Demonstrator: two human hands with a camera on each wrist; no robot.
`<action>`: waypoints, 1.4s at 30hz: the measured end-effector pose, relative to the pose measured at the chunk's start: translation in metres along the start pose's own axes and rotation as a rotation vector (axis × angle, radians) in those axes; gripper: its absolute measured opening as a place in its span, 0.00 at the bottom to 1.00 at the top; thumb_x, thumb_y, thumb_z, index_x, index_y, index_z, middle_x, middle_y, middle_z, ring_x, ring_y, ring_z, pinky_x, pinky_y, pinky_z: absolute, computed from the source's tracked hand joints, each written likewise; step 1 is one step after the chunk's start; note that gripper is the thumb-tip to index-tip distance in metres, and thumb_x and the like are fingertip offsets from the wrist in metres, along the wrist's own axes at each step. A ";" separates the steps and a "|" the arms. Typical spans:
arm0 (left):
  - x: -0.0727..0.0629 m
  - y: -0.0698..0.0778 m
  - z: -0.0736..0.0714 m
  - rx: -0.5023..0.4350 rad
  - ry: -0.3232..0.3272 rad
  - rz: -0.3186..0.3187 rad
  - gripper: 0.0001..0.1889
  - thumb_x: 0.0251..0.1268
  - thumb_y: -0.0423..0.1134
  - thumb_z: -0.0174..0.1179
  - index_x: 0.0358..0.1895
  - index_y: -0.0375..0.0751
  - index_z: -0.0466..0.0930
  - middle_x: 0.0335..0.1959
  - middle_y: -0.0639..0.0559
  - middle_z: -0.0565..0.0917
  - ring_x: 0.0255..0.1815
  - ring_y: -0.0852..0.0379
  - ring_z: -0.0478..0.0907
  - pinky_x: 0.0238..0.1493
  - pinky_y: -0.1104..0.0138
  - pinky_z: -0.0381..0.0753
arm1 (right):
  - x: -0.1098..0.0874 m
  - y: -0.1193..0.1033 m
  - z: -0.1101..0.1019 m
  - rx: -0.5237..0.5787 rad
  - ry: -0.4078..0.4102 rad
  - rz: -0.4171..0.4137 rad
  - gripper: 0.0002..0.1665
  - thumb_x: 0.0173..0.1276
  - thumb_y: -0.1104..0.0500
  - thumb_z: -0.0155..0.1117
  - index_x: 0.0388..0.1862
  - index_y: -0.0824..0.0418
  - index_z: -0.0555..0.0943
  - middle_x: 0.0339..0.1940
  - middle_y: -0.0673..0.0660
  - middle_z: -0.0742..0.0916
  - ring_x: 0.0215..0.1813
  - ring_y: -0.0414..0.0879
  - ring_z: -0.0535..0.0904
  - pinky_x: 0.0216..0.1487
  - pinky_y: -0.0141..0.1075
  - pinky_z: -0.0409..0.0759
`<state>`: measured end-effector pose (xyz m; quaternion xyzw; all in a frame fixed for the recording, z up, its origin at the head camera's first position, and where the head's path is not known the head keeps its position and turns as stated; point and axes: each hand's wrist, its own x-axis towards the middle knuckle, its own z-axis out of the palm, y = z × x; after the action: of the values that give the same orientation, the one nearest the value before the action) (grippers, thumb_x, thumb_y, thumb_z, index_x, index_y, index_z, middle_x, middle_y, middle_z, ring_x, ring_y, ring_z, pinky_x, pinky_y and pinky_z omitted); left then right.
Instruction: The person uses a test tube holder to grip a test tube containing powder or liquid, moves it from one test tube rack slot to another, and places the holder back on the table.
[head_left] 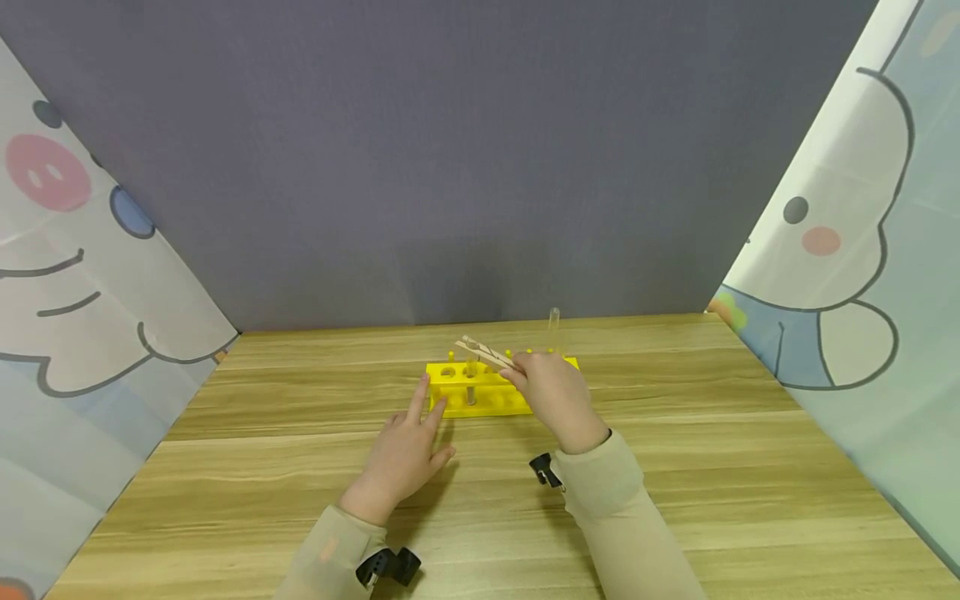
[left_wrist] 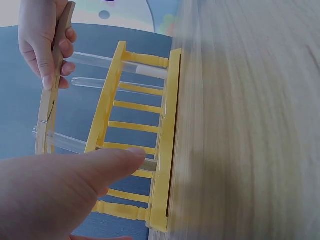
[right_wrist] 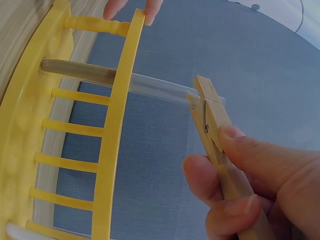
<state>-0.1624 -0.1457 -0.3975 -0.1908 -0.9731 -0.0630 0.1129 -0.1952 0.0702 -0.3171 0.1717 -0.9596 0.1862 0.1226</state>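
Observation:
My right hand (head_left: 555, 398) grips a wooden test tube clamp (right_wrist: 220, 120) by its handles, with the thumb pressed on one side. The clamp's jaws are around the upper end of a clear glass test tube (right_wrist: 160, 89). That tube stands in a yellow test tube rack (head_left: 450, 410), and its lower part holds something brownish. At the rack's left end, my left hand (head_left: 401, 457) touches the frame with extended fingertips, its thumb held apart from them. Toward the other end stand a second tube with white contents (left_wrist: 150, 71) and a clear tube (left_wrist: 87, 82).
The rack rests on a wood-grain table (head_left: 300, 400), near its back edge. A grey-blue partition (head_left: 465, 167) rises behind it. Cartoon-printed panels (head_left: 832, 250) flank both sides. Short yellow pegs (head_left: 452, 356) run along the rack's back.

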 end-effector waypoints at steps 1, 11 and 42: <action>0.000 0.000 0.000 0.001 0.001 0.001 0.38 0.57 0.55 0.63 0.67 0.36 0.65 0.73 0.33 0.44 0.44 0.36 0.78 0.51 0.45 0.74 | 0.000 0.000 0.000 0.000 -0.001 0.001 0.14 0.65 0.52 0.62 0.42 0.61 0.83 0.14 0.48 0.71 0.13 0.40 0.58 0.13 0.28 0.56; 0.000 0.000 0.000 0.005 0.001 0.007 0.38 0.57 0.54 0.63 0.66 0.35 0.66 0.72 0.32 0.45 0.43 0.36 0.78 0.51 0.46 0.74 | -0.001 0.001 -0.001 0.008 -0.010 -0.012 0.20 0.66 0.52 0.61 0.17 0.57 0.70 0.13 0.49 0.65 0.14 0.39 0.57 0.15 0.28 0.54; 0.000 0.001 0.001 -0.009 -0.005 -0.002 0.37 0.56 0.54 0.63 0.65 0.35 0.67 0.72 0.32 0.45 0.44 0.35 0.78 0.51 0.45 0.74 | 0.000 0.001 -0.001 0.001 -0.079 0.010 0.17 0.67 0.50 0.59 0.20 0.56 0.73 0.14 0.49 0.71 0.14 0.40 0.60 0.15 0.29 0.57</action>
<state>-0.1624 -0.1447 -0.3980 -0.1904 -0.9732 -0.0669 0.1097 -0.1957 0.0711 -0.3167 0.1742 -0.9644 0.1802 0.0839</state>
